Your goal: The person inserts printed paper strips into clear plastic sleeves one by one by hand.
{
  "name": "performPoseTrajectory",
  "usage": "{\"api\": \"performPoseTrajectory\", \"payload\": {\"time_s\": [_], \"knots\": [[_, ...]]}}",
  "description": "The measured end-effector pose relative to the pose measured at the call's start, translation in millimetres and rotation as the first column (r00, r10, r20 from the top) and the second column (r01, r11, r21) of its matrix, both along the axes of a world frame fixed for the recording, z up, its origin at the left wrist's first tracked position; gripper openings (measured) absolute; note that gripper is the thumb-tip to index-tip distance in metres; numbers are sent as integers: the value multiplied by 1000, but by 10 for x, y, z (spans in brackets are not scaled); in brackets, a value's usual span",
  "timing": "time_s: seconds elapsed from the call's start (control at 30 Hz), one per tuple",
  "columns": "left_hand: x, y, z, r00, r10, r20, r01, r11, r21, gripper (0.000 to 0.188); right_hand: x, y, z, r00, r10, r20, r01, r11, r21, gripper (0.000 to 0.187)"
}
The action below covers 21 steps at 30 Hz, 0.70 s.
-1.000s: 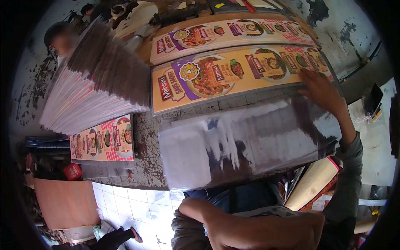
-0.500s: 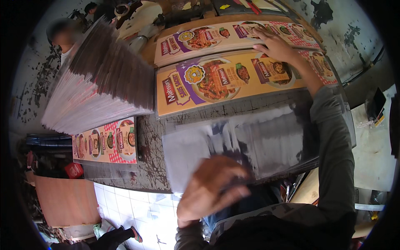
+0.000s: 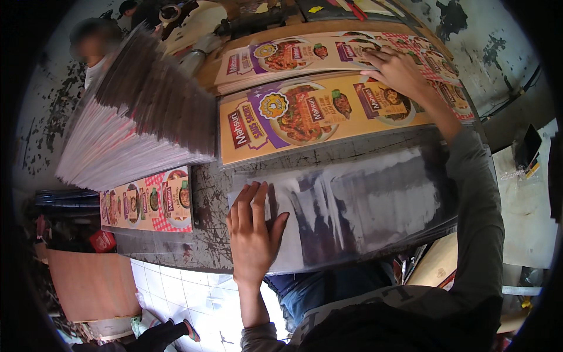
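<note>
My left hand [image 3: 253, 232] lies with fingers stretched out on the left end of a pile of clear glossy plastic sleeves [image 3: 375, 199], near the table's front edge. My right hand [image 3: 400, 73] reaches across to the farther stack of printed food-picture sheets. Its fingers rest over a printed sheet [image 3: 305, 54] on top, with the thumb at the near edge, and that sheet sits slightly lifted and askew. Between my hands lies a second stack of yellow-orange printed sheets [image 3: 258, 138], with purple and red-checked parts.
A tall fanned pile of sleeved sheets [image 3: 141, 117] leans at the left, beside more printed sheets [image 3: 146, 202] at the table corner. The dark tabletop [image 3: 205, 202] is heavily scratched. Other people [image 3: 94, 47] are at the far left. A brown board [image 3: 94, 284] stands below left.
My left hand has moved up and left and come down flat on the plastic sleeves. My right hand has drawn slightly nearer and rightward, and the far top sheet has shifted with it.
</note>
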State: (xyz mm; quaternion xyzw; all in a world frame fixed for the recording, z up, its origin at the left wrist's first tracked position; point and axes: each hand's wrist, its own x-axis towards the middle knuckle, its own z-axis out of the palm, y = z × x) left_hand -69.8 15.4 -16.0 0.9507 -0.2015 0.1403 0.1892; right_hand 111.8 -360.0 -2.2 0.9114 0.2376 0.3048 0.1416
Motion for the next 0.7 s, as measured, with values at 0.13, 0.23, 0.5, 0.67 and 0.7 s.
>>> {"api": "performPoseTrajectory", "payload": {"time_s": [0.13, 0.23, 0.5, 0.67, 0.7], "knots": [[-1, -40, 29, 999, 22, 48, -23, 999, 23, 57, -267, -152, 109, 1000, -25, 12, 24, 995, 92, 43], [-35, -56, 2, 993, 81, 89, -82, 997, 7, 52, -578, -122, 298, 978, 27, -205, 12, 982, 189, 44], [-115, -47, -5, 963, 62, 262, -72, 997, 29, 23, -510, -405, 136, 937, 41, -347, 83, 939, 333, 58], [-151, 39, -20, 929, -41, 367, 69, 996, -61, 20, -270, -495, 70, 896, -69, -439, 236, 911, 337, 88], [-156, 67, -43, 948, -61, 312, 128, 972, -197, 18, -247, -518, 66, 897, -68, -438, 235, 911, 339, 88]]}}
